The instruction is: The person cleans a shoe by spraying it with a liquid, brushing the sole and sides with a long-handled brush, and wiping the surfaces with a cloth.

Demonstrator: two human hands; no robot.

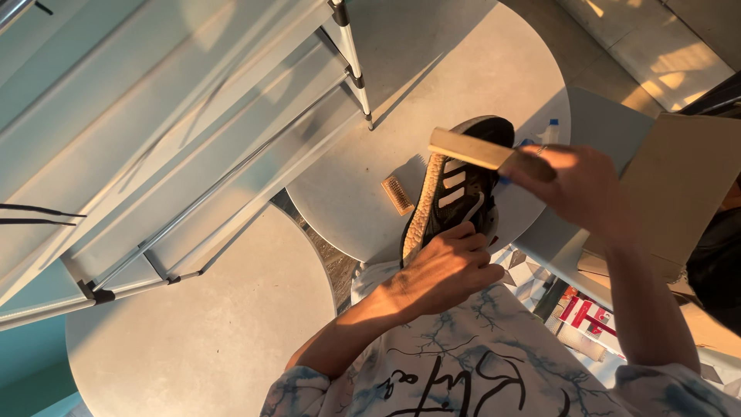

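Head view, looking straight down. Left hand (pixel 448 266) closed around the heel end of a black sneaker (pixel 457 185) with white stripes and a pale tan sole, holding it on edge over the far round white table (pixel 463 69), toe pointing away. Right hand (pixel 567 185) wrapped tight around a pale wooden brush (pixel 471 148), held across the shoe's toe end, touching or just above it; cannot tell which. Near the sneaker on the left, lying flat on the same table, a small brush (pixel 397 194) with tan bristles up. Just beyond the right hand, a small white bottle (pixel 549 133) with a blue collar, upright at the table's right edge. Nearer and to the left, a second round white table (pixel 193 340), bare in the part seen. Far left, a white folding rack (pixel 177 139) of slanted panels and thin metal rods. At right, a plain brown cardboard box (pixel 679 185), flat flap uppermost, lit by low orange light. Below it near the right forearm, a red and white printed package (pixel 587 318), rectangular, partly hidden. At the bottom, a pale patterned shirt (pixel 471 363) with dark lettering.
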